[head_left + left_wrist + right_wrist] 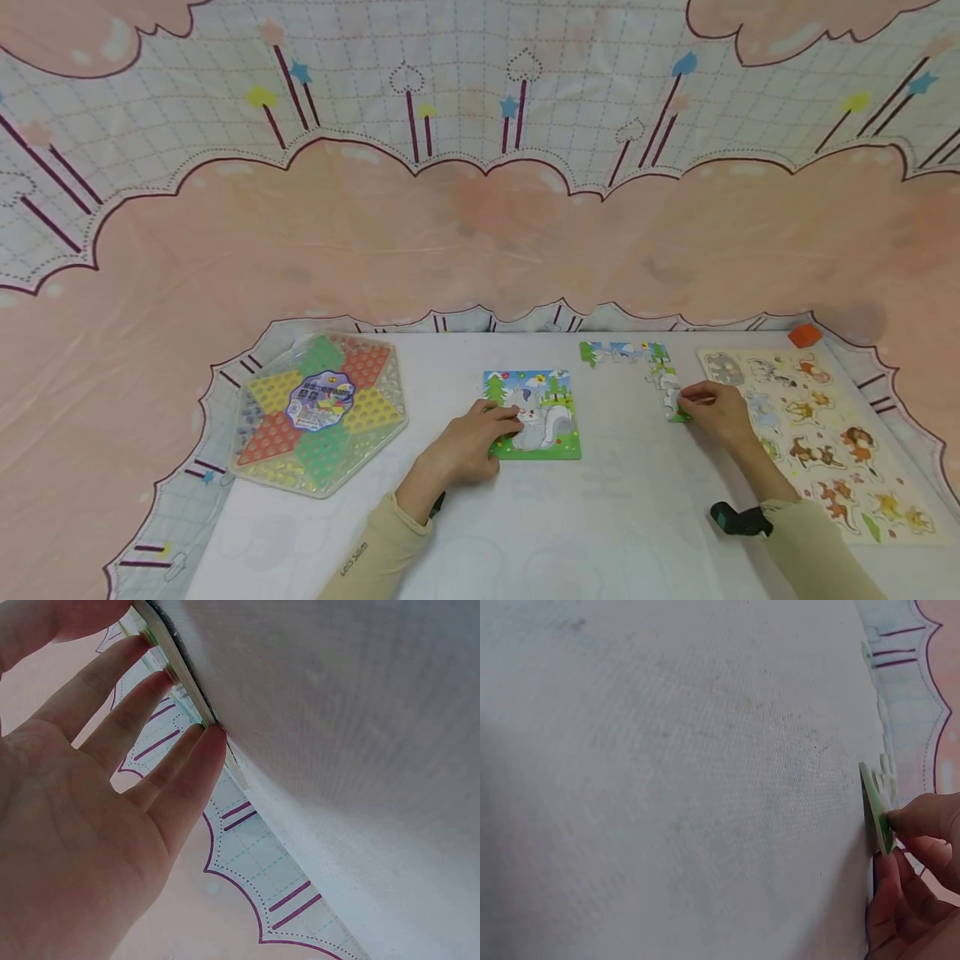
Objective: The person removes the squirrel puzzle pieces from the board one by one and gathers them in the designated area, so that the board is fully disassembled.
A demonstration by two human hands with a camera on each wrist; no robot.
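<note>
A small squirrel jigsaw board (543, 417) lies in the middle of the white table. My left hand (495, 423) rests on its left edge with the fingers straight; in the left wrist view the fingertips (214, 739) touch the board's rim (174, 675). My right hand (701, 404) pinches a green-edged puzzle piece (675, 408) at the lower end of a chain of loose joined pieces (630, 352). In the right wrist view that piece (876, 806) stands lifted on edge between thumb and fingers.
A hexagonal Chinese checkers set (322, 412) in clear packaging sits at the left. A wooden animal peg puzzle (817, 433) lies at the right, with an orange block (805, 336) beyond it. A pink patterned cloth hangs behind the table.
</note>
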